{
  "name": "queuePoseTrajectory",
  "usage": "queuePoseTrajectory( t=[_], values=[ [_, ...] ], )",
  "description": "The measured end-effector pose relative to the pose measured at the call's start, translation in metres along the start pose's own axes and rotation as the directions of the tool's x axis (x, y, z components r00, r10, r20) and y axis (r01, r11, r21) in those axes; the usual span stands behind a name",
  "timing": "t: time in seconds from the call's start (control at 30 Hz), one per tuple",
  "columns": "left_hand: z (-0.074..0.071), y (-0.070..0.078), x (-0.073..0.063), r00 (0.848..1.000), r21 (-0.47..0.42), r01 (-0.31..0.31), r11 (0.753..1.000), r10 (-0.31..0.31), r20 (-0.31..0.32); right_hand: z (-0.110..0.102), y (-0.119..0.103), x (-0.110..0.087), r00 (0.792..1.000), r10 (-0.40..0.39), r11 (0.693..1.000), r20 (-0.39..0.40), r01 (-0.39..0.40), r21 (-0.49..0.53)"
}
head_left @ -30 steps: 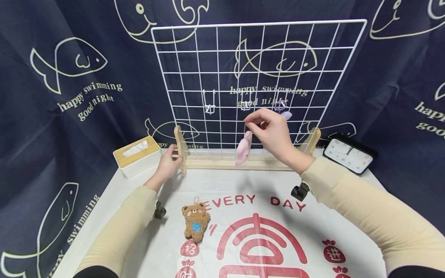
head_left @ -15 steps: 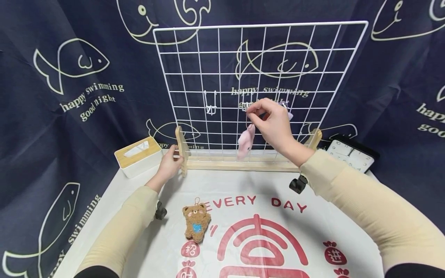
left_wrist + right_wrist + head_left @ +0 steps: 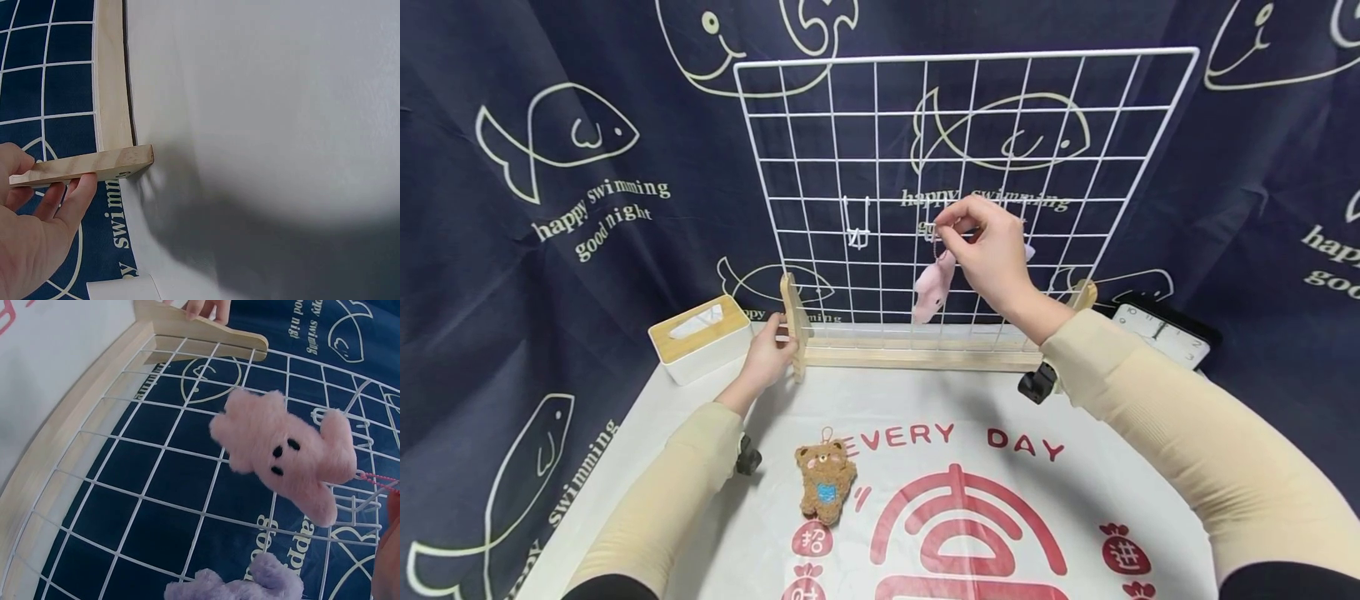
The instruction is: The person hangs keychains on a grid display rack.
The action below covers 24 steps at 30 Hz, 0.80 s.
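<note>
My right hand (image 3: pixel 996 258) pinches the thin pink chain (image 3: pixel 377 479) of a pink plush keychain (image 3: pixel 934 292) with long ears. The plush dangles in front of the white wire grid (image 3: pixel 898 158), close by the middle hook (image 3: pixel 929 232), which the fingertips partly cover. In the right wrist view the plush toy's face (image 3: pixel 281 450) is turned to the camera. At the grid's left end, my left hand (image 3: pixel 767 358) grips the wooden side foot (image 3: pixel 94 165), thumb on one face and fingers on the other.
A white hook (image 3: pixel 857 236) hangs on the grid's left part. A purple plush (image 3: pixel 237 589) hangs to the right, mostly behind my right hand. On the table lie a brown bear keychain (image 3: pixel 825 483), a tissue box (image 3: pixel 700 337) and a clock (image 3: pixel 1159 335).
My right hand has risen and moved slightly toward the grid, carrying the pink plush keychain up to the middle hook. My left hand stays on the wooden foot.
</note>
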<state>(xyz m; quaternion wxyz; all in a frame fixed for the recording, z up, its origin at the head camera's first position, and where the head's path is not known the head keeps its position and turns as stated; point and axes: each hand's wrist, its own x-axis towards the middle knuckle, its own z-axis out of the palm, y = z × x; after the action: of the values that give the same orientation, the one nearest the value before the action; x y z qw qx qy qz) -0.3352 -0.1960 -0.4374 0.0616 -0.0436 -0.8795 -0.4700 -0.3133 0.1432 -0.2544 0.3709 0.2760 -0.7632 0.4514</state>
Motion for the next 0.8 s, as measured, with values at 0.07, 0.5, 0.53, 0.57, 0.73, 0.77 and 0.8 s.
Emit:
queuePoseTrajectory(
  t=[0.07,0.5,0.53,0.57,0.73,0.77,0.8],
  values=[
    [0.0,-0.001,0.0,1.0,0.002,0.003,1.0,-0.003,0.002,0.0,0.001,0.0,1.0,0.007,1.0,-0.002,-0.007,-0.006],
    [0.0,-0.001,-0.001,1.0,-0.009,0.004,1.0,-0.004,-0.001,0.007,0.011,0.004,0.998,0.048,0.998,-0.037,-0.049,-0.04],
    [0.0,-0.001,-0.001,1.0,-0.009,0.003,1.0,-0.003,0.0,0.008,0.012,0.004,0.998,0.051,0.998,-0.039,-0.052,-0.046],
    [0.0,-0.001,-0.001,1.0,-0.009,0.003,1.0,-0.003,0.0,0.008,0.012,0.005,0.998,0.053,0.997,-0.039,-0.055,-0.051],
    [0.0,0.0,-0.001,1.0,-0.013,-0.001,1.0,0.001,0.0,0.011,0.015,0.006,0.997,0.064,0.996,-0.041,-0.066,-0.059],
    [0.0,0.0,-0.001,1.0,-0.016,0.001,1.0,-0.001,0.0,0.011,0.015,0.006,0.997,0.065,0.996,-0.041,-0.068,-0.06],
    [0.0,0.0,-0.001,1.0,-0.018,0.0,1.0,0.0,0.0,0.012,0.015,0.006,0.997,0.066,0.996,-0.042,-0.068,-0.064]
  ],
)
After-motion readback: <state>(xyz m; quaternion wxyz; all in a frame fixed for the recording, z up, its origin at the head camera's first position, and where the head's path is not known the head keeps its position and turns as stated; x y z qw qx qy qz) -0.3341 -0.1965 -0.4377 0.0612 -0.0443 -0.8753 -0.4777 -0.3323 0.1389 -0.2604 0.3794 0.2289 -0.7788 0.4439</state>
